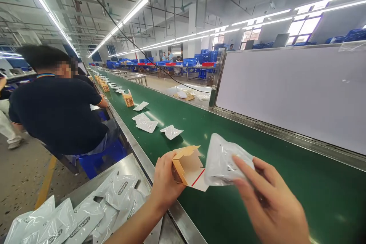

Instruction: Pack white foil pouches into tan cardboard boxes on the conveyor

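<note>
My left hand (pixel 167 177) is wrapped round a small orange cardboard box (pixel 187 164), whose open end and white inner flaps face right. In my right hand (pixel 271 194) is a white plastic pouch (pixel 224 160), gripped between thumb and fingers. The pouch is close to the box's open end and overlaps the edge of a flap; whether they touch I cannot tell. Both hands are above the green conveyor belt (pixel 286 171). Below my left forearm, several printed white pouches (pixel 85 217) lie in a pile on a metal side table (pixel 143 173).
On the belt farther ahead lie several white packets (pixel 145 124) and an orange box (pixel 128 99). A person in a dark shirt (pixel 57 114) sits at the left of the belt on a blue stool (pixel 103 156). A pale panel (pixel 291 91) borders the right side.
</note>
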